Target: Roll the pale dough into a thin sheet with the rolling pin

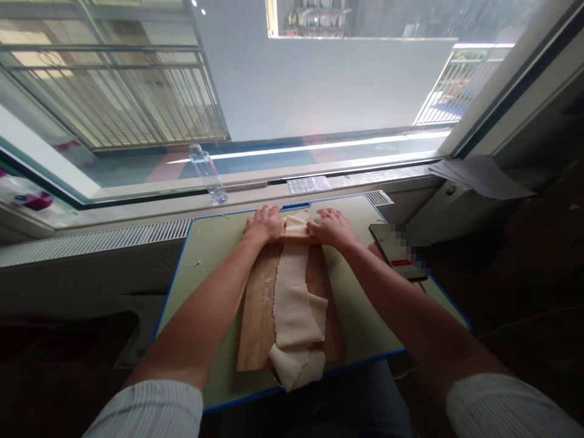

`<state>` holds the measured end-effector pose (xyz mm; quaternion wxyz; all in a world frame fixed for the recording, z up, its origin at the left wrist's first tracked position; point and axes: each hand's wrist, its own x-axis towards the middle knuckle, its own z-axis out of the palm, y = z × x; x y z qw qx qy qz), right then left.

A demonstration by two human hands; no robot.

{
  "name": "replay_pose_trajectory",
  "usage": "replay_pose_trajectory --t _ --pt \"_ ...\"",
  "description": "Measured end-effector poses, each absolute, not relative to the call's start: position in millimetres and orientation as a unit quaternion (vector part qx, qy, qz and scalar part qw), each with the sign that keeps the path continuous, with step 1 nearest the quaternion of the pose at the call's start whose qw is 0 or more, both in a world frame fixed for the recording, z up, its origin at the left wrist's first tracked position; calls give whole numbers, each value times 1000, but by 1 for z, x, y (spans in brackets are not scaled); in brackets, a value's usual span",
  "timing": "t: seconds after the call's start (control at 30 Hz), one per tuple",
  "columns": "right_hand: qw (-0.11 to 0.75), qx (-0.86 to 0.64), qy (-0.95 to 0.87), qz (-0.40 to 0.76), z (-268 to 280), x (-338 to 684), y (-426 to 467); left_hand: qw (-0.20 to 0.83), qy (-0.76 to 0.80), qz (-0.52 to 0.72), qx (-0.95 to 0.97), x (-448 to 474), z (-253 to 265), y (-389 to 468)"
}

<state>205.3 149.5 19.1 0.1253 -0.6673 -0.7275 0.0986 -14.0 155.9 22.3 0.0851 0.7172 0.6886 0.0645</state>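
In the head view, the left hand (265, 225) and right hand (332, 226) are gripping the pin (295, 239), fingers curled over its ends. The pin is crossing the dough (292, 292), which is lying lengthwise on the board (255, 322), overhanging its near edge.

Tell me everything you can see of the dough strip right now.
The dough strip is long, pale cream, thin and smooth-looking, with a slightly ragged left edge. It lies lengthwise on the wooden board and passes beneath a wooden rod, showing again beyond it. Nearer the person, a flap juts out on the right; the near end is folded and extends past the board's near edge.
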Motion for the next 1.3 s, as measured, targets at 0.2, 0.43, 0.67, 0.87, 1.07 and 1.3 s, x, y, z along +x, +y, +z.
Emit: replay_pose_trajectory --t 0.2,0.43,0.67,0.87,1.07,1.3 --pt "144 -678 -718 61 20 204 174 72 700 96 704 -11 22 180" --pt "162 -673 -721 15 21 203 180 51 721 126 680 -8 21 188" --pt "153 -679 -718 35 21 203 171 43 718 121 684 -8 24 177" --pt "144 -686 -710 75 24 203 151 35 716 110 689 -9 27 157" --pt "147 -673 -723 52 22 201 111 25 712 101 694 -11 23 125" --pt "132 -640 -757 -13 20 195 48 -17 699 75 711 -15 18 67"
